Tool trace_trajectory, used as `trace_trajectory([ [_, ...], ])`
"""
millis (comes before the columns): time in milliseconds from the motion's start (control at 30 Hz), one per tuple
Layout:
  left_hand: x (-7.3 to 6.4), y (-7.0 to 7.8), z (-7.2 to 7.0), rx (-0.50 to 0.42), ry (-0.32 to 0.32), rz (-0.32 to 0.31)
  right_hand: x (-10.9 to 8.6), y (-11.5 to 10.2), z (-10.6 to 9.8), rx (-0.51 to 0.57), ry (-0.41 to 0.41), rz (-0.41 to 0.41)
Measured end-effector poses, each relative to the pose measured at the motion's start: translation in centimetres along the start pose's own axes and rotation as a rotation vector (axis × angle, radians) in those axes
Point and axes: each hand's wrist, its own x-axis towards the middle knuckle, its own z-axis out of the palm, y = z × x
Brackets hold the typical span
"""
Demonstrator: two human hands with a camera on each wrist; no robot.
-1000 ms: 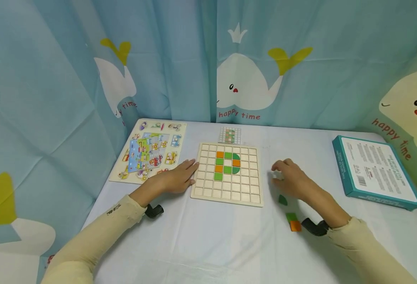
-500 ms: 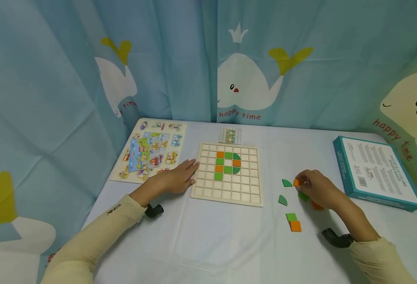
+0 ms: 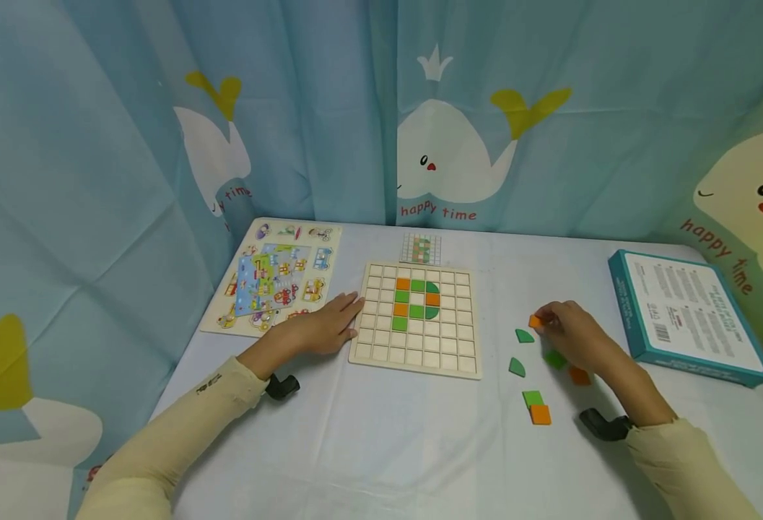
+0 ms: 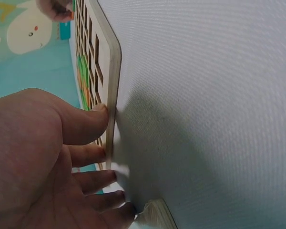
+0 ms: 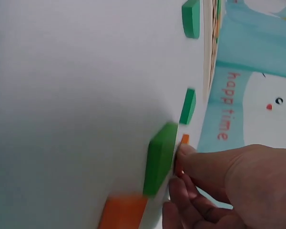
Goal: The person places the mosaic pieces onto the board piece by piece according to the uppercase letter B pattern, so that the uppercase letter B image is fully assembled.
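My left hand (image 3: 323, 325) rests with straight fingers against the left edge of the wooden grid board (image 3: 415, 369); in the left wrist view its thumb (image 4: 88, 125) touches the board's rim. Orange, light green and dark green tiles sit in the board's upper middle cells. To the right of the board, my right hand (image 3: 572, 336) pinches an orange tile (image 3: 535, 321) between thumb and fingers. Close by it lie a dark green quarter-circle tile (image 3: 524, 336), a green tile (image 3: 555, 360) and an orange tile (image 3: 579, 376), the last two partly covered by the hand.
Another quarter-circle tile (image 3: 516, 367) lies nearer, above a light green square (image 3: 532, 398) and an orange square (image 3: 540, 414). A pattern card (image 3: 421, 248) is behind the board. At left lies a picture puzzle board (image 3: 325, 238), at right a teal box (image 3: 693, 314).
My right hand has moved from beside the board rightward to the loose tiles and taken an orange tile, now shifted slightly left and away. The left hand has stayed put.
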Motion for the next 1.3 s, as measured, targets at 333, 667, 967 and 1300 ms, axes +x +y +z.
trace_trajectory([
  [333, 0.1, -0.1, 0.1, 0.002, 0.004, 0.002, 3.5, -4.8, 1.3, 0.054, -0.011, 0.008],
  [667, 0.0, -0.3, 0.2, 0.027, 0.002, 0.004, 4.4, -11.1, 4.6, 0.080, -0.052, -0.223],
  [967, -0.1, -0.1, 0.2, 0.010, 0.000, 0.000, 5.1, -14.0, 7.0, 0.033, -0.026, -0.349],
  [1300, 0.1, -0.2, 0.1, 0.024, -0.004, -0.006, 4.8, -15.1, 8.4, -0.011, 0.028, -0.447],
])
